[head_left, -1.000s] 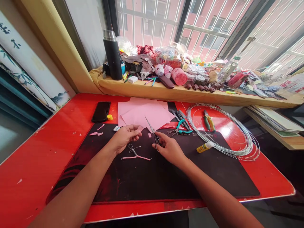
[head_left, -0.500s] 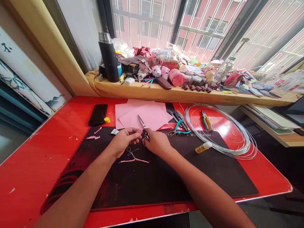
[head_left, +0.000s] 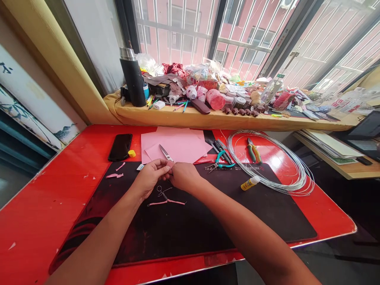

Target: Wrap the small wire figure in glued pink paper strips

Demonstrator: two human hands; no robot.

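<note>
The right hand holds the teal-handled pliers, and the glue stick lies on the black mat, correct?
Not quite: the head view shows the right hand holding scissors; the teal-handled pliers lie aside. The glue stick does lie on the black mat.

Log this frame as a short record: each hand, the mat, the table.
Left hand: pinching a small pink piece
Right hand: holding scissors, blades pointing away from the person
Black mat: partly pink-covered wire figure; glue stick; pink scraps
Red table: phone; yellow cap; green-and-yellow pliers ringed by a wire coil

home-like craft corner | barred window (head_left: pixel 190 29) | wire coil (head_left: pixel 301 174) | scissors (head_left: pixel 165 152)
</note>
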